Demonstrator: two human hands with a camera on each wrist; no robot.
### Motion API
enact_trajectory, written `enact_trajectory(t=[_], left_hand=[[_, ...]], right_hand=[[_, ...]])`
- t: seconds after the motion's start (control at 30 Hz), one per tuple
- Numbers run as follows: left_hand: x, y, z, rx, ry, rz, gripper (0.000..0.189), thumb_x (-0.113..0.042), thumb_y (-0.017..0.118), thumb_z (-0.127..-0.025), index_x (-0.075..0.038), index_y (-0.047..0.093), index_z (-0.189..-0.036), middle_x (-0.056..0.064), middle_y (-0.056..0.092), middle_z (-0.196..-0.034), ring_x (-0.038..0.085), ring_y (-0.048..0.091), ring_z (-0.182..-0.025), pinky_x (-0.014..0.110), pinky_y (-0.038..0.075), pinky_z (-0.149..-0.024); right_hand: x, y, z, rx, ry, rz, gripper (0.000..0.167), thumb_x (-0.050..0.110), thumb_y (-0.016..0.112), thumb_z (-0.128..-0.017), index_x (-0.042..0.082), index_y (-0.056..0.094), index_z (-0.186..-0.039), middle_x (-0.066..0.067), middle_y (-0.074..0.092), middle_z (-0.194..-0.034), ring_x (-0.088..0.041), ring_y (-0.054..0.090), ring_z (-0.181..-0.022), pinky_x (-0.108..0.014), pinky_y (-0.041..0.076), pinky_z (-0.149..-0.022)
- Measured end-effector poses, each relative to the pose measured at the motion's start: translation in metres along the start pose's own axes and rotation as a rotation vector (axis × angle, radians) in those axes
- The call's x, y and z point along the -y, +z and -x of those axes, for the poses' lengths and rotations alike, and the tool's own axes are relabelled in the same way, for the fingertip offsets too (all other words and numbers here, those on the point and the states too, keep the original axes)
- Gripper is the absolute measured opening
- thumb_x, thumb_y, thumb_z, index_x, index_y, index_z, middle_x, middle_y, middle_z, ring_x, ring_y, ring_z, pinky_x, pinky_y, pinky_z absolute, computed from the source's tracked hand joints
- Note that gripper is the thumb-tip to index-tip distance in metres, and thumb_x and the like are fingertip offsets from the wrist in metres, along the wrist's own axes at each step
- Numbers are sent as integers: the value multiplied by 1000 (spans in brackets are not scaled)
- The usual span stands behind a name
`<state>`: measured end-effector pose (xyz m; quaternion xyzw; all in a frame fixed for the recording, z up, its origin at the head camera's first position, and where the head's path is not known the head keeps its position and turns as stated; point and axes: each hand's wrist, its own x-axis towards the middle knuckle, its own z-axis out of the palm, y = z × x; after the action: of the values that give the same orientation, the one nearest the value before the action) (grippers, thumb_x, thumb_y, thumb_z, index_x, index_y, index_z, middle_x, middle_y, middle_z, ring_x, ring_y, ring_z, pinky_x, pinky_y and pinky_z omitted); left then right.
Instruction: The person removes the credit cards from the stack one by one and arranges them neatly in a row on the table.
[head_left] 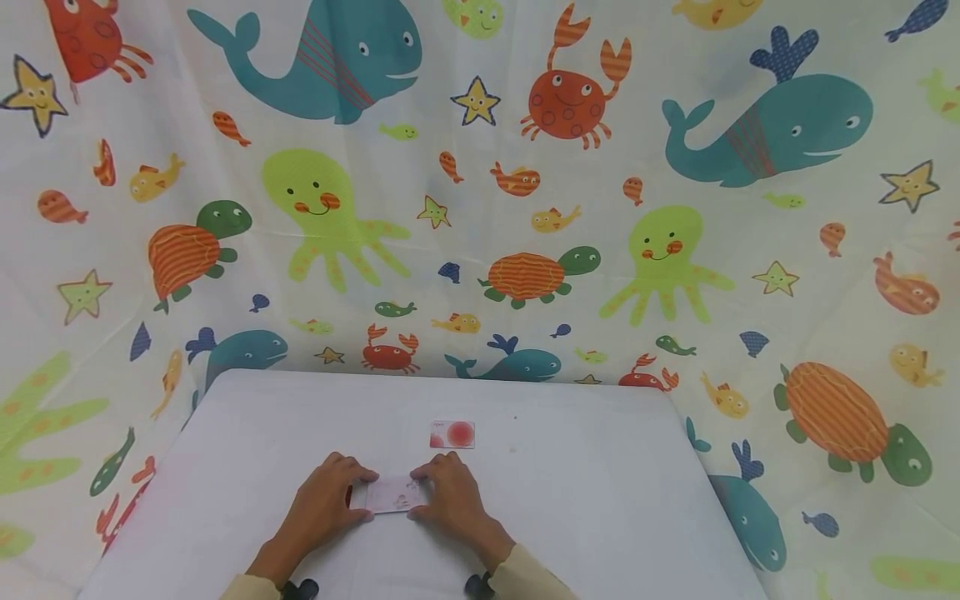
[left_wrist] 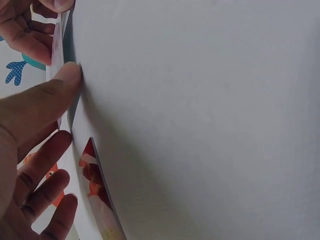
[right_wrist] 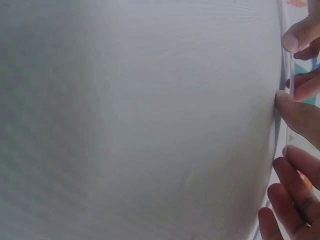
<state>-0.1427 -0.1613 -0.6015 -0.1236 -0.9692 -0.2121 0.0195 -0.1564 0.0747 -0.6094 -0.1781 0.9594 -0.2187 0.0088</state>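
Observation:
Both hands hold a pale pink-and-white card [head_left: 395, 494] low over the white table, in the middle of the head view. A plain white layer shows at its left end. My left hand [head_left: 330, 500] grips that end between thumb and fingers. At the opposite end, the thumb and fingers of my right hand [head_left: 453, 500] pinch it. The left wrist view shows the card [left_wrist: 56, 42] nearly edge-on, the left thumb on its near side. Edge-on too, the card [right_wrist: 292, 75] looks thin in the right wrist view.
A red-and-white card [head_left: 452, 434] lies flat on the white table [head_left: 585, 500], just beyond the right hand. In the left wrist view, a narrow strip with red and yellow print [left_wrist: 97, 187] shows beside the left fingers. A sea-animal curtain [head_left: 465, 225] hangs behind the table.

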Motion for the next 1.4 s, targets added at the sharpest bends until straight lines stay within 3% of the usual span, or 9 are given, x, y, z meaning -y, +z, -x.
enact_trajectory(t=[0.43,0.9,1.13,1.4], left_hand=[[-1,2,0,16,-28,21,50,-32,102,-68,-24,83,-114,-14,65,-94,7,48,-90,34,59,-94],[-3,1,1,15,-29,27,53,-33,102,-68,-23,83,-115,-14,65,-94,6,46,-87,29,60,-89],[-3,1,1,16,-27,20,56,-36,102,-68,-24,82,-118,-13,64,-94,7,46,-87,30,61,-89],[-1,3,-2,-8,-25,17,55,-44,100,-69,-26,82,-118,-11,68,-97,10,52,-91,33,58,-86]], right_hand=[[1,-2,1,11,-1,2,52,38,99,-74,27,80,-121,8,66,-105,-8,50,-97,-22,51,-87],[-7,1,0,31,18,-72,49,36,98,-75,27,81,-121,9,65,-107,-7,48,-97,-21,48,-84],[-12,-1,1,39,46,-119,48,39,96,-79,33,79,-123,15,67,-111,-4,49,-99,-21,52,-90],[-17,-4,4,23,74,-163,46,41,94,-80,36,78,-122,18,67,-106,0,50,-96,-21,54,-89]])
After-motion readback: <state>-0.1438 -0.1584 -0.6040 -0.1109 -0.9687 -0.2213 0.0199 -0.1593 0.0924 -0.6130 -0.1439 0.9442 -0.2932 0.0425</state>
